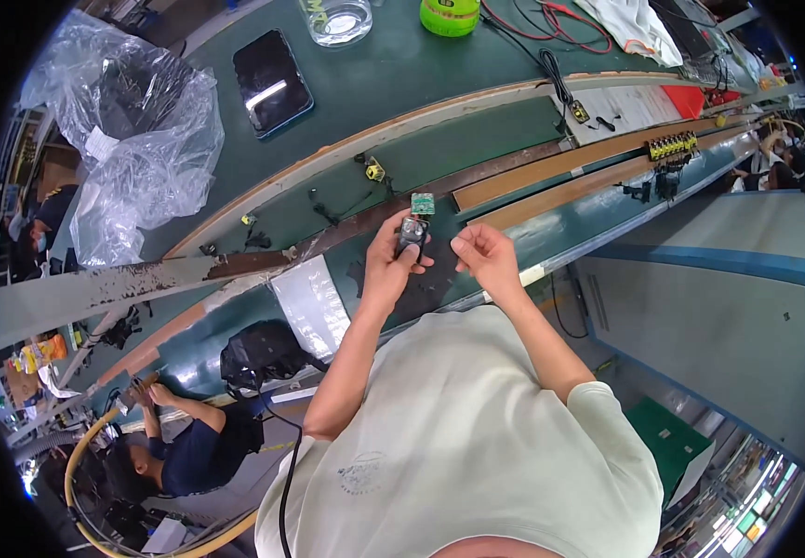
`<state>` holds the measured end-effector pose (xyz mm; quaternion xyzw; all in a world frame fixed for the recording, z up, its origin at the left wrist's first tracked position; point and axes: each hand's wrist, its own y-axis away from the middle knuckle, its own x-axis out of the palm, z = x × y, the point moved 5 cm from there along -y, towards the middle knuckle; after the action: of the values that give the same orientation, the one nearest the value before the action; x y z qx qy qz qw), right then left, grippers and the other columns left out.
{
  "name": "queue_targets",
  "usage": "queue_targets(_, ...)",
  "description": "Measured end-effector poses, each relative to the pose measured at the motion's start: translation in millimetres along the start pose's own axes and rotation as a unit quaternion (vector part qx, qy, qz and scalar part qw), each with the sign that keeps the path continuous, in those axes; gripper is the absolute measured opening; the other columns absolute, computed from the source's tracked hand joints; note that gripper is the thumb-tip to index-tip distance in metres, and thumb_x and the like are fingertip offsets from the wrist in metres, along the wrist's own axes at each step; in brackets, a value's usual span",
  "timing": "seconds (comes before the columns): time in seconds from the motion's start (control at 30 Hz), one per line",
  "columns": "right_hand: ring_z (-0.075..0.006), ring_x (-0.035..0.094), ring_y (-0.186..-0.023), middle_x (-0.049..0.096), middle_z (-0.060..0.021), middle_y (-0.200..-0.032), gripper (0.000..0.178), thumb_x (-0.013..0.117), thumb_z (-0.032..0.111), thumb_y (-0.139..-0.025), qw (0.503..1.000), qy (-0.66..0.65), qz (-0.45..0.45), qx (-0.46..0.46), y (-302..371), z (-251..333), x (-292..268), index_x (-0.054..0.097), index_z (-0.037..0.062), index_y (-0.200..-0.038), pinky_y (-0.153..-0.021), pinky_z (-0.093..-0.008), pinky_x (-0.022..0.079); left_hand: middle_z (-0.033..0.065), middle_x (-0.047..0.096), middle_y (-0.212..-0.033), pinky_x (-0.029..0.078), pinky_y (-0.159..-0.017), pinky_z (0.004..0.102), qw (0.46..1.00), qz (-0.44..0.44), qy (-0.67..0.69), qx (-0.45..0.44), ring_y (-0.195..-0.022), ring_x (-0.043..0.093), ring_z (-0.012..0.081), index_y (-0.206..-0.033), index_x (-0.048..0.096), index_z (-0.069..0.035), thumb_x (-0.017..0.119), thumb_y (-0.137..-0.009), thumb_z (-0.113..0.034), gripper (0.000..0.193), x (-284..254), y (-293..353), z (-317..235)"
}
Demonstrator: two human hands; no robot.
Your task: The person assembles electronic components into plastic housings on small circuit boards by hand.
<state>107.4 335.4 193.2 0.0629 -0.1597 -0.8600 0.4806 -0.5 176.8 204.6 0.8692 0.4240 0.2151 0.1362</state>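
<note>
My left hand is closed around a small black plastic case. At the far end of the case a green circuit board sticks out, with the thumb lying on the near end. A short gap to the right, my right hand has its thumb and forefinger pinched together. Whatever those fingertips hold, if anything, is too small to make out. Both hands are above a dark mat at the bench's near edge.
Wooden strips run along the bench, right of the case. Yellow-and-black parts stand in a row farther right. A phone, clear plastic bag and green-lidded jar lie beyond. At lower left a co-worker works beside a black bag.
</note>
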Motion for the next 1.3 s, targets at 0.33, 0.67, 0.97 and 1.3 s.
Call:
queue_targets(0.33, -0.0110, 0.061, -0.066, 0.068, -0.0087, -0.081, 0.010, 0.068, 0.011, -0.098, 0.925, 0.232, -0.065, -0.294, 20.2, 78.3, 23.4, 0.066, 0.0008, -0.096, -0.058, -0.0275, 0.047, 0.0107, 0.070, -0.111, 0.051, -0.054, 0.0221, 0.999, 0.037, -0.007, 0.022, -0.073, 0.069, 0.0133, -0.142, 0.053, -0.007, 0.056, -0.103, -0.006, 0.039, 34.3, 24.5, -28.2)
queue_targets(0.67, -0.0100, 0.064, -0.068, 0.073, -0.0045, -0.089, 0.033, 0.059, 0.033, -0.105, 0.981, 0.000, 0.193, -0.019, -11.6, 63.2, 5.6, 0.072, 0.0033, -0.100, -0.054, -0.0238, 0.041, 0.0077, 0.072, -0.099, 0.048, -0.050, 0.0199, 0.990, 0.084, -0.103, 0.047, -0.068, 0.068, 0.0102, -0.130, 0.060, -0.005, 0.059, -0.105, -0.011, 0.026, 25.2, 27.5, -48.6)
queue_targets(0.97, -0.0069, 0.056, -0.060, 0.072, -0.0016, -0.084, 0.035, 0.060, 0.038, -0.104, 0.933, -0.001, 0.244, 0.265, 22.4, 27.1, 17.9, 0.072, 0.0053, -0.099, -0.053, -0.0227, 0.037, 0.0136, 0.073, -0.093, 0.057, -0.067, 0.0343, 0.843, -0.042, -0.400, 0.357, -0.076, 0.073, 0.0260, -0.118, 0.065, -0.003, 0.066, -0.099, -0.008, 0.020, 19.0, 38.1, -55.0)
queue_targets(1.3, -0.0349, 0.064, -0.073, 0.064, -0.0165, -0.080, 0.027, 0.074, 0.026, -0.091, 0.953, 0.252, -0.036, -0.166, 35.2, 69.1, 44.1, 0.071, -0.0008, -0.096, -0.064, -0.0430, 0.050, 0.0131, 0.073, -0.093, 0.056, -0.070, 0.0320, 0.910, -0.089, -0.315, 0.253, -0.076, 0.070, 0.0163, -0.120, 0.066, -0.003, 0.066, -0.097, -0.004, 0.023, 10.1, 26.9, -30.9)
